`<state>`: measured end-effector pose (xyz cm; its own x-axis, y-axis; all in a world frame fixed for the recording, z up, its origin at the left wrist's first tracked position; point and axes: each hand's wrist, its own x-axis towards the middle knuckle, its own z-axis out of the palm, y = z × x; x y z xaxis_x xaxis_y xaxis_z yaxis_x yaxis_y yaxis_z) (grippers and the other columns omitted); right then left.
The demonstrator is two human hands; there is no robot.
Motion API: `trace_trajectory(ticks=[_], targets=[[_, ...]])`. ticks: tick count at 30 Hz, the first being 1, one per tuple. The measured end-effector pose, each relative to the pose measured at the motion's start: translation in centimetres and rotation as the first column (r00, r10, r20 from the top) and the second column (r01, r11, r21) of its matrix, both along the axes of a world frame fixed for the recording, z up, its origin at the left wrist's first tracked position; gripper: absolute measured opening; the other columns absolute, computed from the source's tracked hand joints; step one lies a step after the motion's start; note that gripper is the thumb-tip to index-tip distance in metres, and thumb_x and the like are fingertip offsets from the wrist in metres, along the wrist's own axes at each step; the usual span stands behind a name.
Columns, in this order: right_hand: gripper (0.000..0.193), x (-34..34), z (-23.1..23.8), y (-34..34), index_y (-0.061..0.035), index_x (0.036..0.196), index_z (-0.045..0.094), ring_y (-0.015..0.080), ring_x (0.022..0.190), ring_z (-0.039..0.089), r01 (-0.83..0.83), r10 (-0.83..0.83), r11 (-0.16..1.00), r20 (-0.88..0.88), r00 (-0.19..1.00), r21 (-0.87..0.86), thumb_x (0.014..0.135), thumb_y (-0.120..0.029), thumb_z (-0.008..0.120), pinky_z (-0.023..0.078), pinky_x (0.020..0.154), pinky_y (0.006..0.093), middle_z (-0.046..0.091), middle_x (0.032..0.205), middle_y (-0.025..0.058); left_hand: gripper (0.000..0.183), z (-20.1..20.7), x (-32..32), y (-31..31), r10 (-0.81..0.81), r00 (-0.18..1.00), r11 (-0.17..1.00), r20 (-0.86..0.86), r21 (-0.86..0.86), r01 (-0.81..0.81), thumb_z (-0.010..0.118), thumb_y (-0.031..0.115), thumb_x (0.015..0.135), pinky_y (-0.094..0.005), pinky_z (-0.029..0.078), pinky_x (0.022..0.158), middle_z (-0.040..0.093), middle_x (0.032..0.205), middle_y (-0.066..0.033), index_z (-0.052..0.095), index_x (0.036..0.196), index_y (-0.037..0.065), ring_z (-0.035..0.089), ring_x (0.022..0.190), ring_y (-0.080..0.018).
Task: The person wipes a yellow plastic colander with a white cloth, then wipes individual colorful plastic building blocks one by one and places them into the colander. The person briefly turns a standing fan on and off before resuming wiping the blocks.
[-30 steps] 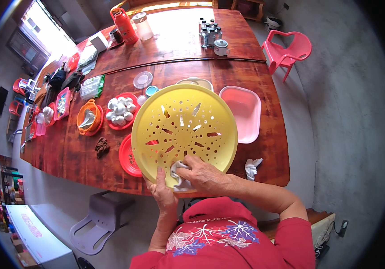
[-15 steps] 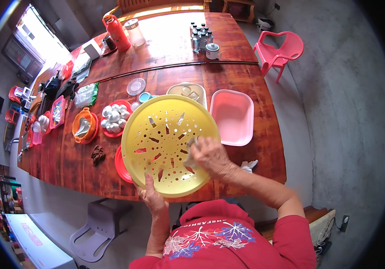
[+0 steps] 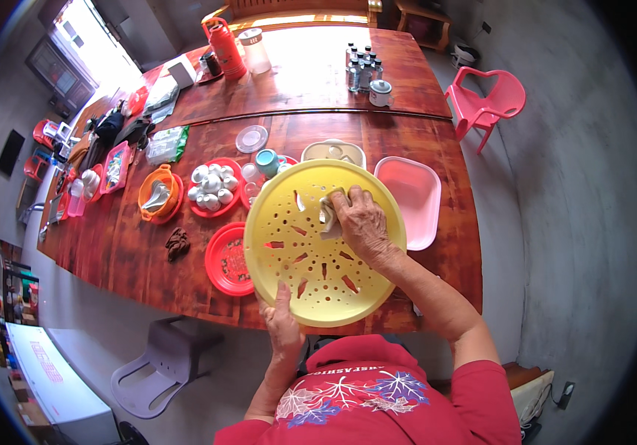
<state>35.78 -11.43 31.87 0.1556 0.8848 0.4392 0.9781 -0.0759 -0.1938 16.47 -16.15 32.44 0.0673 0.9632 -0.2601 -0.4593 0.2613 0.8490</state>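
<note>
1. Holds a large round yellow plastic tray, pierced with small holes and bottle-shaped slots (image 3: 314,248), above the near edge of a reddish-brown wooden worktop (image 3: 125,256).
2. Clasps its lower-left rim in the left hand (image 3: 281,326), grip narrowed on the tray, thumb against the face, other fingers mostly hidden.
3. Presses a crumpled pale cloth (image 3: 330,222) to the tray's upper right with the right hand (image 3: 364,226), grip bunched around the cloth.
4. Partly covers a round red plastic plate (image 3: 213,256) at left and sits just in front of a rectangular pink plastic basin (image 3: 416,200) at right, as seen from above.
5. Includes, farther left on the worktop, small white cups (image 3: 212,185) clustered on another red plate, an orange plastic basket of spoons (image 3: 143,199) and a crumpled brown cloth (image 3: 177,243).
</note>
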Motion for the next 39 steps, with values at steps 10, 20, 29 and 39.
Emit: trace_trajectory(ticks=[10, 20, 29, 39], targets=[[0.030, -8.1, -0.1, -4.1, -0.0094, 0.109, 0.053, 0.0342, 0.088, 0.060, -0.552, 0.467, 0.830, -0.638, 0.612, 0.079, 0.080, -0.011, 0.061, 0.052, 0.072, 0.0438, 0.053, 0.096, 0.0143, 0.053, -3.6, -1.2, 1.1, -0.175, 0.985, 0.985, 0.011, 0.012, 0.175, 0.035, 0.046, 0.099, -0.0330, 0.044, 0.095, 0.051, 0.123, -0.0105, 0.038, 0.133, 0.005, 0.052, 0.112, -0.0193], [0.048, -5.9, 1.9, 0.2, -0.0062, 0.122, 0.054, 0.0210, 0.092, 0.050, -0.473, 0.426, 0.844, 0.217, 0.878, 0.254, 0.077, -0.024, 0.058, 0.041, 0.068, 0.0356, 0.050, 0.102, 0.0071, 0.053, -0.8, -1.0, 0.5, -0.340, 0.936, 0.936, -0.089, 0.062, 0.346, 0.049, 0.019, 0.097, -0.0308, 0.045, 0.094, 0.046, 0.131, -0.0099, 0.026, 0.142, 0.004, 0.051, 0.114, -0.0181], [0.051, 1.8, -0.1, 1.2, -0.0054, 0.121, 0.050, 0.0237, 0.105, 0.047, -0.051, 0.015, 0.985, 0.216, 0.976, 0.165, 0.076, -0.026, 0.065, 0.037, 0.078, 0.0398, 0.048, 0.109, 0.0118, 0.053, -0.4, -0.7, -0.7, -0.210, 0.976, 0.975, -0.059, 0.060, 0.213, 0.048, 0.002, 0.086, -0.0333, 0.049, 0.090, 0.051, 0.125, -0.0137, 0.033, 0.137, 0.003, 0.056, 0.107, -0.0206], [0.028, 6.2, -6.0, -6.7, -0.0024, 0.105, 0.054, 0.0375, 0.083, 0.057, 0.215, -0.226, 0.974, -0.379, 0.897, -0.071, 0.081, -0.015, 0.061, 0.049, 0.071, 0.0471, 0.053, 0.092, 0.0191, 0.053, -2.3, -0.4, -0.7, -0.104, 0.977, 0.982, -0.186, 0.134, 0.130, 0.049, 0.003, 0.089, -0.0345, 0.047, 0.095, 0.050, 0.127, -0.0146, 0.031, 0.139, 0.002, 0.053, 0.113, -0.0220]])
